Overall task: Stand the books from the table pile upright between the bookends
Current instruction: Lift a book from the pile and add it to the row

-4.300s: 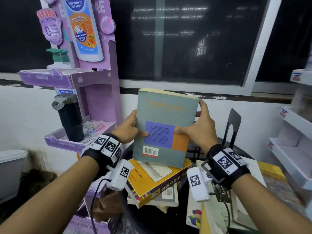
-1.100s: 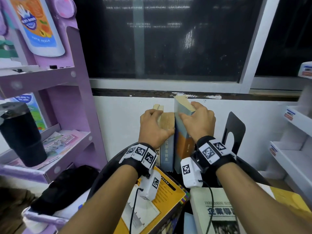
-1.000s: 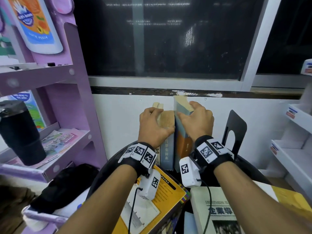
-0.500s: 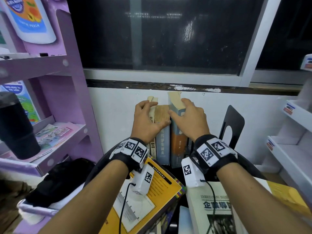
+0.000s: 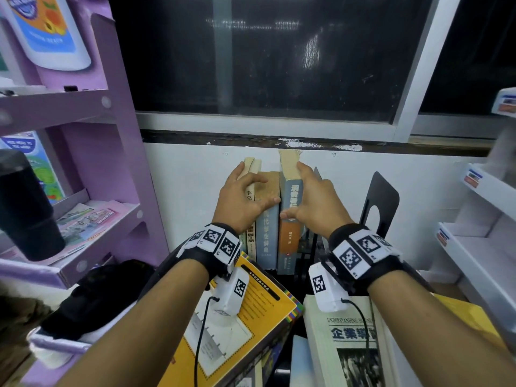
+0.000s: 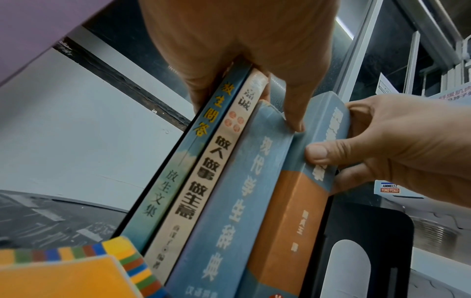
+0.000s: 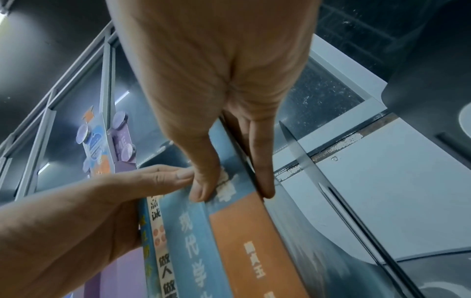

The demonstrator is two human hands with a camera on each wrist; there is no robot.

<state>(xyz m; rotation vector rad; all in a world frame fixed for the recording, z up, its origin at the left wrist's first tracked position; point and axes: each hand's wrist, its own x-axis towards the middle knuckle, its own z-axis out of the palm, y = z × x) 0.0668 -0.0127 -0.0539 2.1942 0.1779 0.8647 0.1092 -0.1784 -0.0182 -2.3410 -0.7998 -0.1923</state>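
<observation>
Against the wall stands a row of upright books: a teal book (image 6: 173,181), a cream book (image 6: 203,181), a blue dictionary (image 5: 266,233) and a blue-and-orange book (image 5: 289,236) at the right end. My left hand (image 5: 251,191) grips the tops of the left books, its thumb on the dictionary's spine. My right hand (image 5: 296,191) pinches the blue-and-orange book (image 7: 249,242), thumb on the spine and fingers on its right cover. A black bookend (image 5: 377,205) stands apart to the right. Any left bookend is hidden. The pile's yellow book (image 5: 251,317) and white book (image 5: 335,344) lie flat below my wrists.
A purple display shelf (image 5: 83,107) with a black tumbler (image 5: 25,208) stands close on the left. White shelves (image 5: 480,247) flank the right. The white wall (image 5: 190,177) and a dark window are right behind the books.
Four seconds ago both hands held the blue-and-orange book above the pile. It now stands upright at the right end of the row. Over the last second the hands barely moved.
</observation>
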